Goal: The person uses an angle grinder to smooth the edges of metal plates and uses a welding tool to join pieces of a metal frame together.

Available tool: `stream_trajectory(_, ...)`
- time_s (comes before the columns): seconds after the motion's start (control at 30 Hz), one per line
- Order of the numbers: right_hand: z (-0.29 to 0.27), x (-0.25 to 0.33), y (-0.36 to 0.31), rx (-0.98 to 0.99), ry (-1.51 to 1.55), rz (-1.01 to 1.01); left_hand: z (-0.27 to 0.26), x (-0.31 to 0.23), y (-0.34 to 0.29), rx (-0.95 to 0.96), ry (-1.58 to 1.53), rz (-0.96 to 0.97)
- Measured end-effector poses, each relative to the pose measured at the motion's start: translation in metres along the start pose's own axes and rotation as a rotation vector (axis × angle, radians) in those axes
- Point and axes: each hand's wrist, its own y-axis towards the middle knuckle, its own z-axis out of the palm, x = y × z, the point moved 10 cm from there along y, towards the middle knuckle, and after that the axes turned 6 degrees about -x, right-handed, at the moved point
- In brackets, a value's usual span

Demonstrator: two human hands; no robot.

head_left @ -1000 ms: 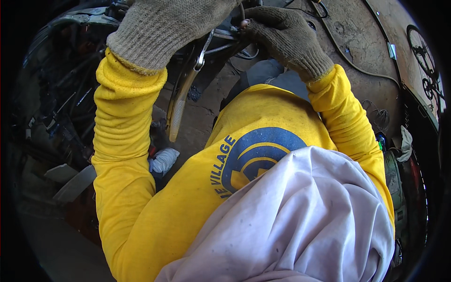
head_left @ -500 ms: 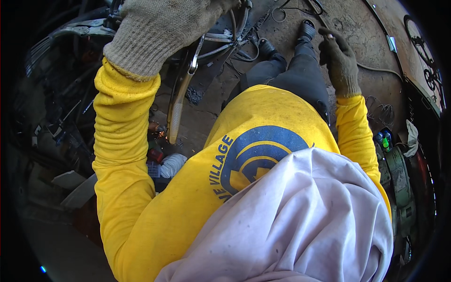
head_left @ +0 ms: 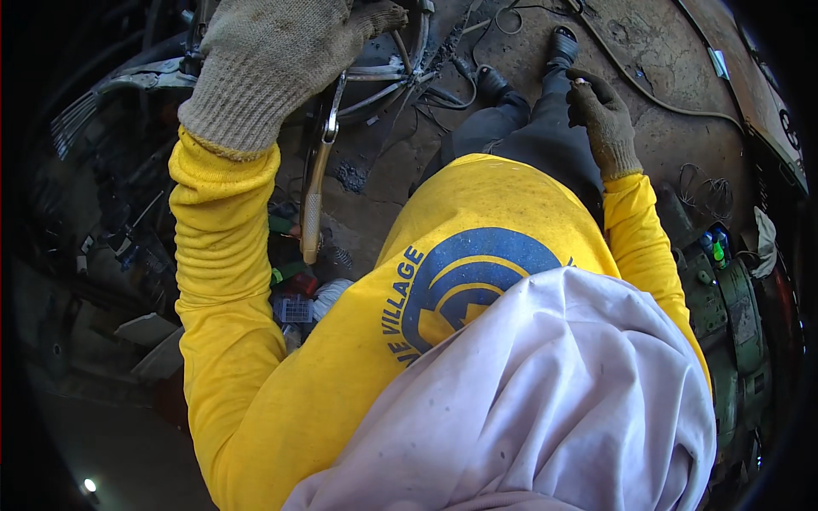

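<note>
My left hand (head_left: 264,72), in a grey knitted glove, is at the upper left beside a metal framework. Its thumb reaches right, while its fingers bend away out of sight, and what they grip is hidden. From under its palm hangs a hinged metal hand tool with a long handle (head_left: 313,213), knurled near its lower end. My right hand (head_left: 607,123), also gloved, is held over the floor to the right of my legs. Its fingers are curled, with a pale spot at the tips; I cannot make out what they hold, if anything.
Metal bars and spokes (head_left: 375,75) spread right of my left hand. A cable (head_left: 656,100) runs over the floor. A plastic basket (head_left: 296,308) and clutter stand at the lower left. Green machinery (head_left: 724,315) is on the right. My feet are in dark sandals.
My left hand has shifted slightly left and toward me. My right hand has come lower, its index finger more curled. The bright orange sparks behind the tool's handle have faded.
</note>
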Motion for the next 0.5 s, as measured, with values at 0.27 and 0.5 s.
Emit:
stream_trajectory(0.27,-0.006,-0.001,0.003,-0.008,-0.023,0.015,-0.005,-0.013,-0.002,-0.033,-0.003,0.174)
stream_trajectory(0.5,-0.002,0.003,0.006,0.013,-0.052,0.005,0.0,-0.008,-0.001,0.09,-0.027,0.117)
